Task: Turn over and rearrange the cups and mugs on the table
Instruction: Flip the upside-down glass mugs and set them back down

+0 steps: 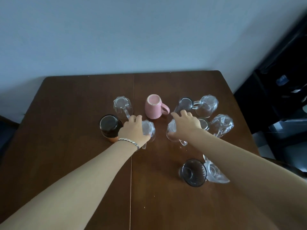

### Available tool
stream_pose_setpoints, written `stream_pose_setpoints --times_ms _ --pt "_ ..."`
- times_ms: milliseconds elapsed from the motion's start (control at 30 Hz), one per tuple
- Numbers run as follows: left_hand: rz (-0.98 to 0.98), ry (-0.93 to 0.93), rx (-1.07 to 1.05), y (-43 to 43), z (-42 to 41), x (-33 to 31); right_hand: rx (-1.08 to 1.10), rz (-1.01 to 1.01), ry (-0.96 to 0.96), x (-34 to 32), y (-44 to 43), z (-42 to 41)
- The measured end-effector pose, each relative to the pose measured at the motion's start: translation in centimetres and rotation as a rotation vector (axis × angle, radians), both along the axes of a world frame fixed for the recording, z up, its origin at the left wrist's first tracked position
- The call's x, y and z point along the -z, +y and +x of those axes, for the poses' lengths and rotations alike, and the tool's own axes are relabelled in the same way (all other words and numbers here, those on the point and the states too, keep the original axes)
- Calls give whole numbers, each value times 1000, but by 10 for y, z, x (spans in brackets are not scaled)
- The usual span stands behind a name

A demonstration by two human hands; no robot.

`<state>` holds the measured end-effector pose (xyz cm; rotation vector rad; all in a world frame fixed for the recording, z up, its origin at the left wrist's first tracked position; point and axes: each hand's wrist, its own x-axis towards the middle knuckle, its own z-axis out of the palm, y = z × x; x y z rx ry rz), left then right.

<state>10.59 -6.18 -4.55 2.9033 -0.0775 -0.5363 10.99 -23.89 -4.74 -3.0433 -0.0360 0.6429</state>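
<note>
Several upturned cups stand on a dark wooden table. My left hand rests over a clear glass mug, fingers curled around its left side. My right hand lies on top of another clear glass mug, thumb on its near side. A pink ceramic mug stands upside down between and beyond my hands, handle to the right. A dark brown cup sits just left of my left hand. More clear mugs stand at the back left and back right.
A dark ribbed glass and a clear glass stand near the front right, partly under my right forearm. Clear mugs cluster at right. A wall runs behind the table. Dark furniture stands to the right.
</note>
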Motion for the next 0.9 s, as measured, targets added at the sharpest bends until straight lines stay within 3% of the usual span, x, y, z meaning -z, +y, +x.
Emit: stream_pose_setpoints --times_ms 133,267,400,567,800,900 --pt "72 104 14 -14 22 19 -11 -106 151 23 7 20" --pt "85 225 6 -22 31 36 -1 -127 117 34 9 23" --pt "71 183 16 -18 29 38 -4 -91 113 22 8 16" --pt "24 22 75 13 -1 3 166 207 11 -24 -3 -11" --pt "-57 -74 12 83 -64 -41 480 777 145 -66 2 -76" --pt "-46 -64 -34 108 -88 -44 554 826 168 -54 26 -108"
